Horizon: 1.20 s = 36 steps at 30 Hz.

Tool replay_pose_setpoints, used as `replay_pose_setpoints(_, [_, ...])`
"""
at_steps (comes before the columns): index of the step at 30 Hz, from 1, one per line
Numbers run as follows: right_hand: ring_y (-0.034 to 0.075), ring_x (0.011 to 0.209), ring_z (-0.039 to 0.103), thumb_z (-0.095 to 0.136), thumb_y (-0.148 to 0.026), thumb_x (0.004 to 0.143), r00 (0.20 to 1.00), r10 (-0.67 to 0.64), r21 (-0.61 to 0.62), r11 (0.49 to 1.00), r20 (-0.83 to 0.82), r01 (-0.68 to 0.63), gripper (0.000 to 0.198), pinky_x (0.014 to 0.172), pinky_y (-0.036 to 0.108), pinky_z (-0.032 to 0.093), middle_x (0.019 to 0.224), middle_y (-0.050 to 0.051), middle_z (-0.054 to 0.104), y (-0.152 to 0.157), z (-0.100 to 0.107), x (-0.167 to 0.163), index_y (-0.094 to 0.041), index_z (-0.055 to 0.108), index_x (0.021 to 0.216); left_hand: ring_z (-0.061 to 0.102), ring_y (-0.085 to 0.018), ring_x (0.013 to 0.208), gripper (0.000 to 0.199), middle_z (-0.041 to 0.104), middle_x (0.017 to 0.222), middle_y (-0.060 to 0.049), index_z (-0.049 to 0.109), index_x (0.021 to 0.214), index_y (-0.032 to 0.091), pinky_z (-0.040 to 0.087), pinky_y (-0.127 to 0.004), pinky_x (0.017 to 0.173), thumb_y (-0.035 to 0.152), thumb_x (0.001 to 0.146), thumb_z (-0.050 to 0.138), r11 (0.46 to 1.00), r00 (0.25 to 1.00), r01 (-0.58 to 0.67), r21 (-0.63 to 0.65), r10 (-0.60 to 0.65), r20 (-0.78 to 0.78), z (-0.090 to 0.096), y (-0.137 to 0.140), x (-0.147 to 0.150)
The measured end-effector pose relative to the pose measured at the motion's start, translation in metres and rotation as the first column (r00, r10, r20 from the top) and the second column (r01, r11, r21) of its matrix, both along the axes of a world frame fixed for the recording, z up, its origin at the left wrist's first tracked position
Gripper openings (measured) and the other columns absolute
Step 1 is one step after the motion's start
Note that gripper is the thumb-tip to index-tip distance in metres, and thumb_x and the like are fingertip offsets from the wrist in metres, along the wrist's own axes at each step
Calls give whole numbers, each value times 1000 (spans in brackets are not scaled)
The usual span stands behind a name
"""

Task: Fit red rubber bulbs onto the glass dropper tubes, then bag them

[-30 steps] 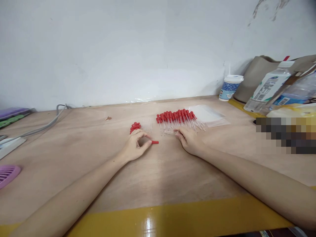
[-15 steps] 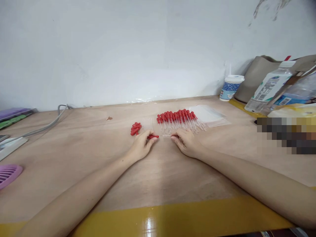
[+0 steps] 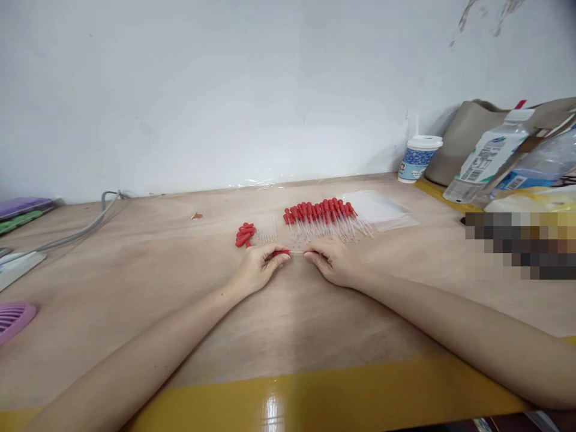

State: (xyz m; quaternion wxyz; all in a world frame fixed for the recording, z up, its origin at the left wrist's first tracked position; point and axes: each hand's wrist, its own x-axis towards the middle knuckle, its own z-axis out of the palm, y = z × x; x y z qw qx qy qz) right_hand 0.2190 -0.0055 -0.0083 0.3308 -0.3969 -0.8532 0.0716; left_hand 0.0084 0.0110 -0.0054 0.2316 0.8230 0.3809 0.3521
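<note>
My left hand point(image 3: 264, 264) is closed on a red rubber dropper bulb point(image 3: 281, 252), its mouth pointing right. Between thumb and fingers, my right hand point(image 3: 332, 260) pinches a thin clear dropper tube point(image 3: 297, 252). The tube's left end meets the bulb; how deep it sits inside I cannot tell. Just beyond my left hand lie a small heap of loose red bulbs point(image 3: 245, 234) and a few bare clear tubes point(image 3: 266, 228). Behind my right hand several droppers with red bulbs point(image 3: 320, 211) lie side by side, tubes toward me.
A clear plastic bag point(image 3: 378, 209) lies flat behind the droppers. At the right stand a paper cup point(image 3: 419, 159), a plastic bottle point(image 3: 490, 156) and a grey-beige bag point(image 3: 452, 144). On the left are a grey cable point(image 3: 81, 239) and a pink slatted object point(image 3: 17, 319). Yellow tape point(image 3: 288, 393) edges the table.
My right hand has moved left, bringing the tube from a gap away up to the mouth of the red bulb. My left hand still holds the bulb. The view has shifted slightly.
</note>
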Motion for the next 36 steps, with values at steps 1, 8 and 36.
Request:
replay_pose_setpoints(1, [12, 69, 53, 40, -25, 89, 1000, 17, -10, 1000, 1, -17, 21, 68, 26, 34, 75, 0, 62, 2, 0, 1, -19, 58, 81, 59, -13, 61, 22, 64, 70, -2, 63, 87, 18, 48, -24, 59, 35, 81, 51, 1000, 1000, 5, -2, -5, -1, -1, 0, 0])
replay_pose_setpoints(8, [11, 64, 51, 42, -26, 88, 995, 15, 38, 999, 94, -19, 22, 71, 28, 28, 73, -1, 63, 8, 0, 4, -20, 61, 79, 59, -11, 52, 23, 65, 67, -3, 67, 86, 16, 49, -22, 54, 34, 80, 54, 999, 999, 35, -7, -35, -13, -2, -3, 0])
replay_pose_setpoints(36, [16, 75, 53, 37, -23, 90, 990, 14, 235, 971, 140, -47, 20, 70, 29, 31, 82, 6, 62, 9, -5, 5, -15, 55, 87, 64, -17, 80, 21, 69, 92, -4, 67, 92, 20, 50, -27, 73, 34, 79, 57, 971, 995, -8, 237, 32, -94, 9, -2, -4])
